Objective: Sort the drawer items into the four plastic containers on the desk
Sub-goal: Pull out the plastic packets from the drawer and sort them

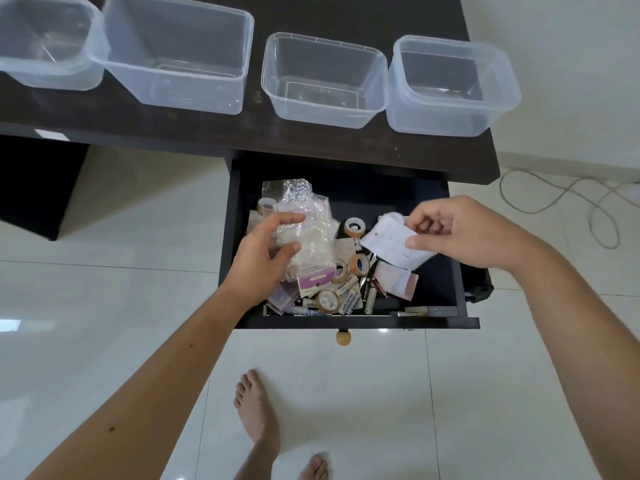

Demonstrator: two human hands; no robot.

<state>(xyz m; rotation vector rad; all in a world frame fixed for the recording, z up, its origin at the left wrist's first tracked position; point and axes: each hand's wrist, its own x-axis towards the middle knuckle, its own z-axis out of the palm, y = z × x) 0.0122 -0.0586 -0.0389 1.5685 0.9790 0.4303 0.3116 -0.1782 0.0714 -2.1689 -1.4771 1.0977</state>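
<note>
Clear plastic forms four empty containers (323, 81) in a row on a dark table (311, 15), well beyond both hands. Below the table edge, an open dark drawer (356, 322) sits under the hands, holding a jumble of small things.

Over the drawer's left half, the left hand (263, 258) has its fingers and thumb curled around a bundle of crinkled clear plastic bags (304, 230), which rises past the fingertips toward the table. Over the right half, the right hand (460, 233) pinches a white paper slip (391, 244) between thumb and fingers; the slip points toward the left hand, and the two hands stay apart.

Between and beneath the hands lie tape rolls (358, 263), small white boxes with printed lettering (348, 296), a purple and white card (315, 280) just below the left hand, and pink papers (398, 280) under the right hand. Nearer the person than both hands, a round wooden knob (343, 337) sticks out of the drawer front. Bare feet (258, 410) stand on white floor tiles (104, 306), and a grey cable (571, 202) loops on the floor beyond the right hand.
</note>
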